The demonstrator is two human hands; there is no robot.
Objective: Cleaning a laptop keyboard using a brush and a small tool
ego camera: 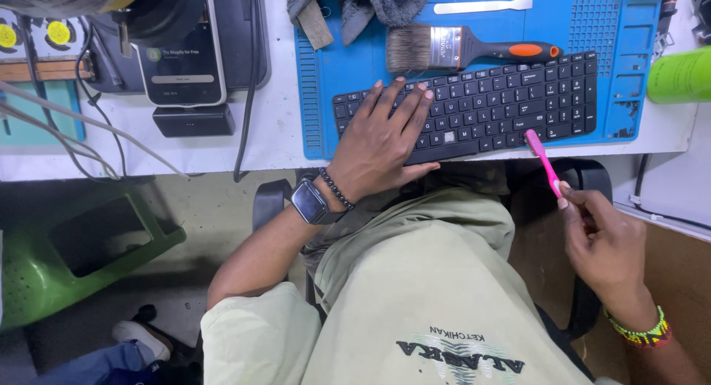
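Pinched between the fingers of the right hand (603, 240), a pink toothbrush (543, 163) slants up and to the left, its head touching the near right edge of the black keyboard (474, 107). Left hand (381, 144) lies flat, fingers spread, on the keyboard's left half, holding nothing. Keyboard rests lengthwise on a blue mat (592, 22); a paintbrush (459, 48) lies just beyond it.

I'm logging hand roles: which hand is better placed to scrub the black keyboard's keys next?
Right. The right hand holds the pink plastic toothbrush, its head already at the black keyboard near edge. The left hand lies flat on the keys, likely steadying it.
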